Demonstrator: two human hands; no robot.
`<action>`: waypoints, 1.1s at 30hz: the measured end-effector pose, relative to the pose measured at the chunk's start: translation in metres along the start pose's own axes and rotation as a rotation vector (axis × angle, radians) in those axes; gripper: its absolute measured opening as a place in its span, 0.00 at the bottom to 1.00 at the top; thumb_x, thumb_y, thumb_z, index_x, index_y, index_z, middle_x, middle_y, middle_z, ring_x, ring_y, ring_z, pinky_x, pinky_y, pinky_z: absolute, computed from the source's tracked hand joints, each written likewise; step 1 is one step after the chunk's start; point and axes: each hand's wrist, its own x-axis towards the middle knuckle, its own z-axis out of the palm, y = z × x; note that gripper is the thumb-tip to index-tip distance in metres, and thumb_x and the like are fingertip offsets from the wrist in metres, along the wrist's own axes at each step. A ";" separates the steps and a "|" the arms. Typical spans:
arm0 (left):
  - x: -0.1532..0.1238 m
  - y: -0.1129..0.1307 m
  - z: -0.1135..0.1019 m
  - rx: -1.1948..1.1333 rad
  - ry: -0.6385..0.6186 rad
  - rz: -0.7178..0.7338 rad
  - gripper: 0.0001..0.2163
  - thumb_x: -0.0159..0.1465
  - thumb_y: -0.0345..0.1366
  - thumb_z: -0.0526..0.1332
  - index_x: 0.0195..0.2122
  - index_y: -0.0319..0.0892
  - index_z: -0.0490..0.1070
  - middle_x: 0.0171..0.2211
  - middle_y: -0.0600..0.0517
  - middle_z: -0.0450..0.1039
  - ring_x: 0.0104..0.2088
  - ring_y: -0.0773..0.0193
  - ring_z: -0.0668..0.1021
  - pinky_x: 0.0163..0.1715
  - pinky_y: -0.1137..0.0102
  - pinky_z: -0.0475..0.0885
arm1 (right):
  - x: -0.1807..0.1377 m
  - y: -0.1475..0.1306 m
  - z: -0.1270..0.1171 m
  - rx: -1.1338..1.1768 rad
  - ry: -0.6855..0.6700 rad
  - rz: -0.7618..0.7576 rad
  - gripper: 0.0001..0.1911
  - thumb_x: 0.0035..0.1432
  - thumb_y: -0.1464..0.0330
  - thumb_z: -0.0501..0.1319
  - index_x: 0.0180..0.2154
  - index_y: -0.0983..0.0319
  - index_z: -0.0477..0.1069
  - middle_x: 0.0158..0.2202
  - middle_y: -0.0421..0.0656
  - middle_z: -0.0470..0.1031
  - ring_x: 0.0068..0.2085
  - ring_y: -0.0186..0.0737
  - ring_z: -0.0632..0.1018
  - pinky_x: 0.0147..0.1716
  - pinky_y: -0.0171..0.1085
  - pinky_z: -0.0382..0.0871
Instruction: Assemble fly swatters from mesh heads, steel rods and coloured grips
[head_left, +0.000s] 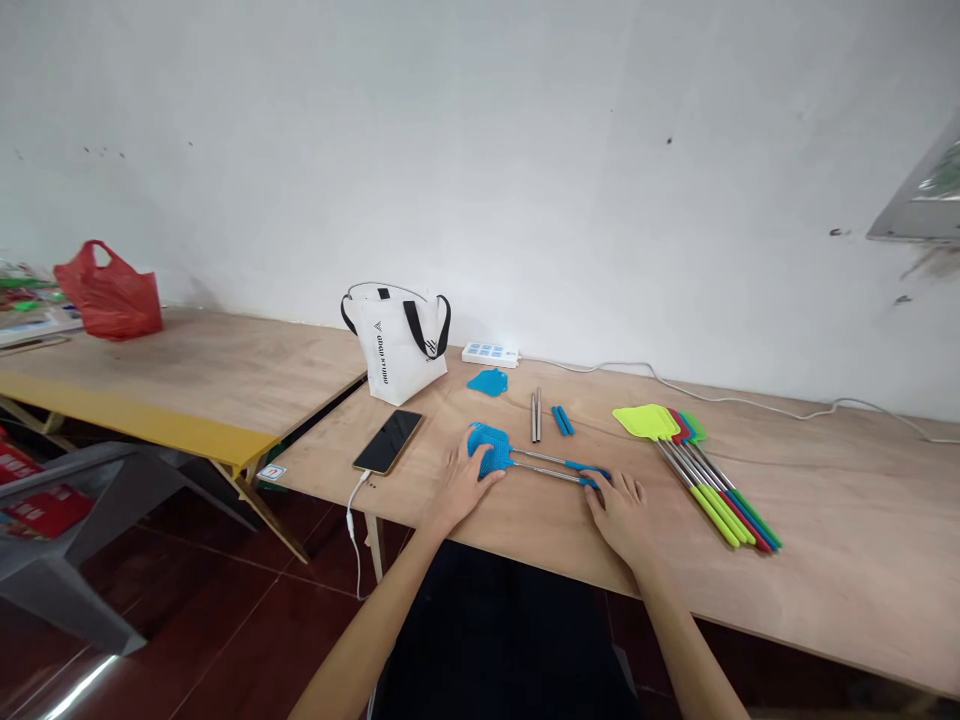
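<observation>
Two blue fly swatters lie before me on the table, their heads overlapping and their metal rods side by side. My left hand grips the heads at their left edge, thumb and fingers around them. At the other end, my right hand has its thumb and fingers on the blue handles. Behind them lie a loose blue swatter head, two metal tubes and two short blue handle grips. To the right is a fanned pile of yellow-green, red, blue and green fly swatters.
A phone on a white cable lies to the left, near a white bag with black straps. A power strip sits by the wall, its cord running right. A second table holds a red plastic bag.
</observation>
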 end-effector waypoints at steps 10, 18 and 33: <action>-0.002 0.003 0.003 0.109 0.052 -0.008 0.24 0.71 0.53 0.55 0.61 0.43 0.64 0.71 0.39 0.47 0.63 0.42 0.67 0.60 0.49 0.66 | 0.000 0.002 0.001 0.043 -0.009 0.005 0.18 0.69 0.64 0.48 0.51 0.53 0.73 0.50 0.47 0.73 0.52 0.48 0.72 0.57 0.54 0.57; -0.002 0.005 0.001 0.175 0.071 -0.018 0.26 0.70 0.56 0.55 0.60 0.43 0.66 0.68 0.38 0.54 0.60 0.41 0.69 0.58 0.49 0.66 | 0.000 0.002 0.001 0.033 -0.019 0.005 0.18 0.69 0.63 0.47 0.51 0.53 0.73 0.50 0.47 0.73 0.52 0.48 0.72 0.57 0.54 0.57; -0.001 0.005 0.002 0.256 0.093 -0.037 0.28 0.71 0.57 0.50 0.61 0.41 0.65 0.64 0.36 0.61 0.60 0.40 0.69 0.57 0.47 0.64 | 0.000 0.002 0.002 -0.002 -0.012 -0.004 0.18 0.69 0.64 0.48 0.51 0.53 0.73 0.49 0.47 0.73 0.51 0.48 0.72 0.57 0.54 0.57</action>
